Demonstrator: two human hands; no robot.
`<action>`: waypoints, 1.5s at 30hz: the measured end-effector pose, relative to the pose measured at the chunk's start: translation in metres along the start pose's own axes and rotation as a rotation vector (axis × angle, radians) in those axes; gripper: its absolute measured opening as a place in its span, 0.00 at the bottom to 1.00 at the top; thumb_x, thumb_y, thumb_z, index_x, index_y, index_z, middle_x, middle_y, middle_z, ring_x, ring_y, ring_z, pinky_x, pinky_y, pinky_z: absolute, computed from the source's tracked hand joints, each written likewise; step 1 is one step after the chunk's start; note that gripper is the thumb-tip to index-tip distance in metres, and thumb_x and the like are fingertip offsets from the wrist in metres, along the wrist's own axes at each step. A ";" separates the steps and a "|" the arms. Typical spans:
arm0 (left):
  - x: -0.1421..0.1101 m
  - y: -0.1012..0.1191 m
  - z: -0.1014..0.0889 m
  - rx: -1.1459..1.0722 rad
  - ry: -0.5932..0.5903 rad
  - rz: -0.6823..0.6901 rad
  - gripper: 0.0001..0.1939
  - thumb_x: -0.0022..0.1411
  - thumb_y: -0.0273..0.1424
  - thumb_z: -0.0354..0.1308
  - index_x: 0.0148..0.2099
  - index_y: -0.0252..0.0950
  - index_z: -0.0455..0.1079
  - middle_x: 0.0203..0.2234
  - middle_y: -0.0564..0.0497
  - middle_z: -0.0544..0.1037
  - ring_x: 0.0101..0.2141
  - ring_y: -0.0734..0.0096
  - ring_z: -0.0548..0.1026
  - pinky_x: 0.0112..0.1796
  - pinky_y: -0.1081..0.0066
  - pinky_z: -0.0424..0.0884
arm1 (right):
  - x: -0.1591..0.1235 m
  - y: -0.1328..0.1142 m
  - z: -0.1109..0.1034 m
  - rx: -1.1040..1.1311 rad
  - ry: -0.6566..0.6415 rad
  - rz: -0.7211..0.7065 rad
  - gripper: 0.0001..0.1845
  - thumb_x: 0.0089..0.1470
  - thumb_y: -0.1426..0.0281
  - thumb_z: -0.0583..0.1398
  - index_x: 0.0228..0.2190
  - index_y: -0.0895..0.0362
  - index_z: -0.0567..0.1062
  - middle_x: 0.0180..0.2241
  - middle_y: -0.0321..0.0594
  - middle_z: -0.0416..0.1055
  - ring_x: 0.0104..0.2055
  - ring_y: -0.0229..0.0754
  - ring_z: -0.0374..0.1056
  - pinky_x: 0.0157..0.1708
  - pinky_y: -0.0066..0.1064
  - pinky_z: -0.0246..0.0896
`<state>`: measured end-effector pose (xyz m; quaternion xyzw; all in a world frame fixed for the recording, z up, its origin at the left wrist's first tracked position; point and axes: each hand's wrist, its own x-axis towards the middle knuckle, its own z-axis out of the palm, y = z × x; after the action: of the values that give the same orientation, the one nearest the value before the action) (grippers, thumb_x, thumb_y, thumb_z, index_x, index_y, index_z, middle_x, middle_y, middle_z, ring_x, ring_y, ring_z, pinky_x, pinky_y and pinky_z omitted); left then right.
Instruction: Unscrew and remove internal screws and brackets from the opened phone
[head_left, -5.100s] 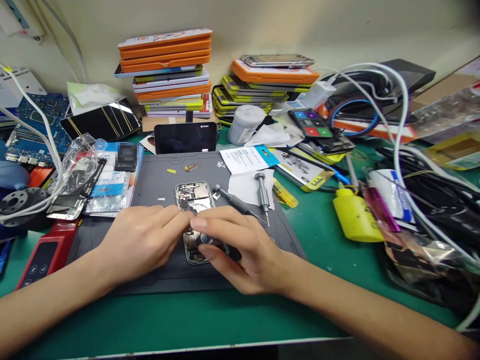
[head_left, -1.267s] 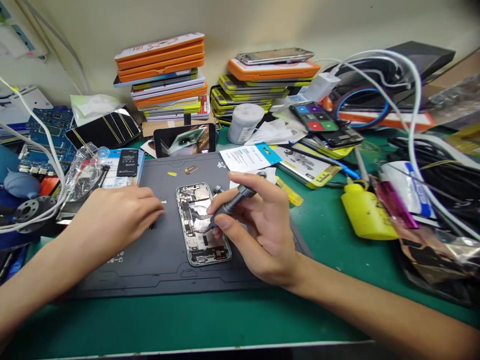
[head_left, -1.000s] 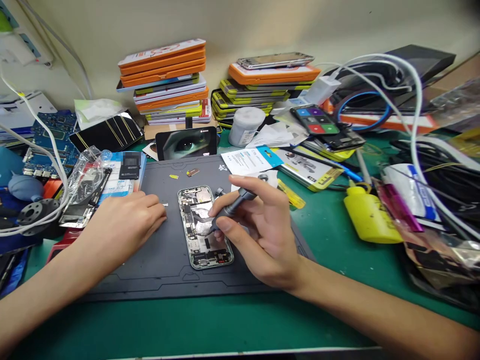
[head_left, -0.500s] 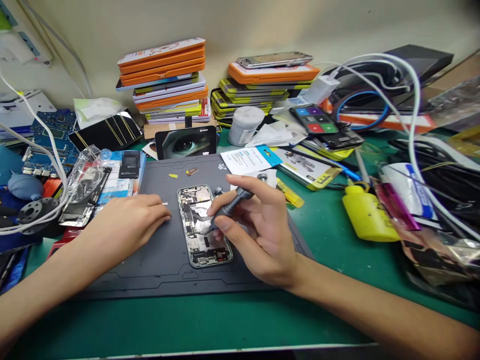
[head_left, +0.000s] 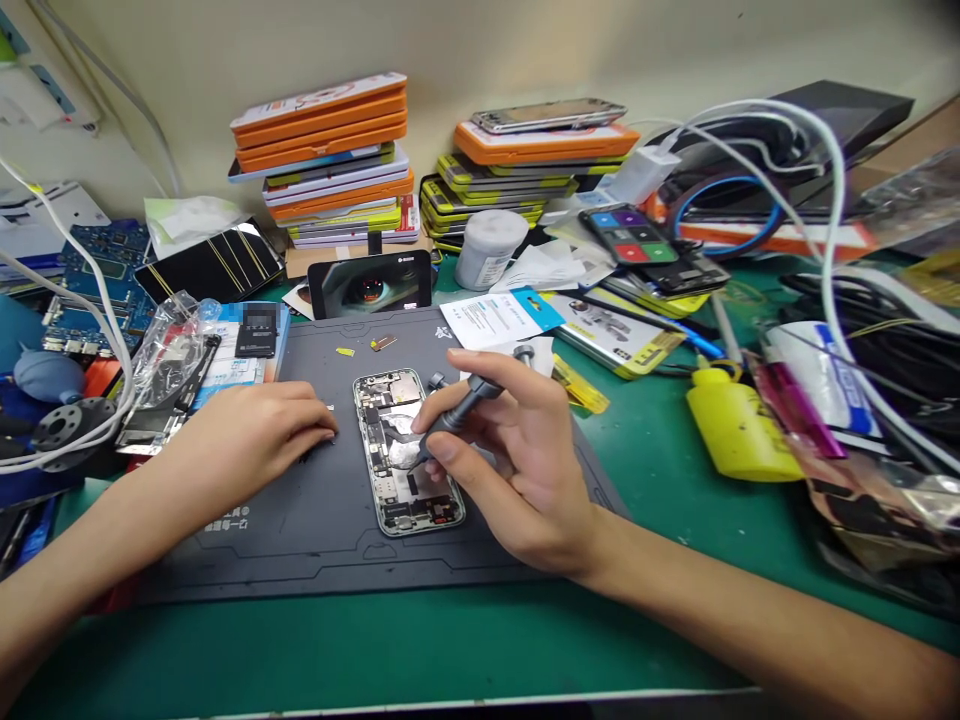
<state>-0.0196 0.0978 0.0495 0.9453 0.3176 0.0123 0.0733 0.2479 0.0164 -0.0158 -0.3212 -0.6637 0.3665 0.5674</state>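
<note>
An opened phone (head_left: 401, 455), its inner boards bare, lies on a dark grey work mat (head_left: 300, 550). Over its right side, my right hand (head_left: 529, 475) grips a dark grey screwdriver (head_left: 474, 400), tilted with its lower end towards the phone's middle; the tip is hard to make out. My left hand (head_left: 255, 435) rests on the mat left of the phone, fingers pressed together and curled down. Small dark bits show under those fingertips, but whether they hold anything is hidden. Beyond the phone lie a small yellow piece (head_left: 345, 352) and a brown flex piece (head_left: 384, 343).
A propped phone (head_left: 371, 285) playing a picture stands behind the mat. Stacks of orange boxes (head_left: 322, 120) rise by the wall. At right are a yellow bottle (head_left: 742, 425) and white cables (head_left: 832, 200); a black battery (head_left: 256, 330) and plastic wrapping (head_left: 169, 345) lie left.
My left hand has shifted slightly left and back, uncovering white printing on the mat. My right hand and the screwdriver hold nearly the same place over the phone.
</note>
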 end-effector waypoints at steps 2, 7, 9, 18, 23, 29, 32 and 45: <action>0.000 -0.001 0.001 0.003 0.012 0.002 0.16 0.78 0.32 0.51 0.48 0.40 0.82 0.41 0.49 0.85 0.38 0.66 0.83 0.38 0.69 0.74 | 0.000 0.000 0.000 0.003 -0.005 -0.005 0.28 0.73 0.75 0.57 0.67 0.43 0.59 0.45 0.38 0.72 0.33 0.39 0.71 0.35 0.40 0.79; 0.000 0.002 0.002 0.091 0.006 0.048 0.16 0.78 0.29 0.51 0.49 0.40 0.82 0.39 0.50 0.83 0.34 0.67 0.81 0.33 0.70 0.70 | 0.001 0.001 0.000 0.018 -0.019 -0.016 0.29 0.72 0.76 0.58 0.67 0.44 0.59 0.44 0.38 0.71 0.36 0.40 0.72 0.35 0.38 0.79; -0.001 0.004 0.002 0.144 0.000 0.047 0.16 0.78 0.28 0.51 0.49 0.41 0.82 0.39 0.50 0.83 0.31 0.69 0.79 0.30 0.70 0.67 | 0.001 0.001 0.000 0.024 -0.021 -0.020 0.29 0.72 0.76 0.57 0.67 0.44 0.59 0.44 0.38 0.71 0.35 0.39 0.71 0.34 0.36 0.78; -0.002 0.009 0.003 0.203 -0.045 0.052 0.16 0.78 0.26 0.49 0.49 0.39 0.79 0.38 0.50 0.80 0.28 0.70 0.77 0.28 0.69 0.67 | 0.000 0.000 0.000 -0.001 0.000 -0.017 0.27 0.73 0.74 0.57 0.67 0.43 0.59 0.45 0.39 0.72 0.34 0.38 0.70 0.33 0.34 0.78; -0.004 0.009 0.002 0.265 -0.086 0.071 0.17 0.73 0.20 0.50 0.50 0.39 0.78 0.40 0.50 0.80 0.29 0.70 0.78 0.26 0.70 0.64 | 0.001 0.000 -0.001 -0.011 0.001 -0.017 0.28 0.73 0.75 0.57 0.67 0.42 0.60 0.45 0.39 0.72 0.32 0.37 0.69 0.31 0.33 0.77; -0.005 0.008 -0.001 0.184 -0.064 0.084 0.16 0.73 0.21 0.52 0.52 0.39 0.79 0.42 0.49 0.82 0.32 0.71 0.79 0.32 0.73 0.70 | 0.001 0.000 -0.001 -0.016 0.001 -0.032 0.30 0.71 0.76 0.58 0.67 0.42 0.60 0.44 0.39 0.73 0.32 0.37 0.69 0.30 0.33 0.77; -0.005 0.006 -0.003 0.187 -0.082 0.094 0.18 0.71 0.21 0.52 0.54 0.40 0.79 0.43 0.48 0.82 0.34 0.70 0.80 0.34 0.73 0.73 | 0.001 0.001 0.000 -0.030 0.004 -0.032 0.30 0.71 0.76 0.58 0.67 0.41 0.60 0.44 0.39 0.73 0.32 0.37 0.69 0.31 0.33 0.77; -0.002 0.008 -0.007 0.217 -0.203 0.019 0.25 0.66 0.15 0.54 0.56 0.43 0.79 0.48 0.50 0.83 0.36 0.67 0.81 0.36 0.69 0.72 | 0.001 -0.001 -0.002 -0.027 -0.014 -0.042 0.31 0.71 0.79 0.57 0.67 0.42 0.61 0.45 0.38 0.72 0.32 0.35 0.68 0.32 0.30 0.76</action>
<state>-0.0174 0.0914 0.0581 0.9471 0.2988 -0.1171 0.0024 0.2498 0.0172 -0.0138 -0.3124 -0.6790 0.3479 0.5659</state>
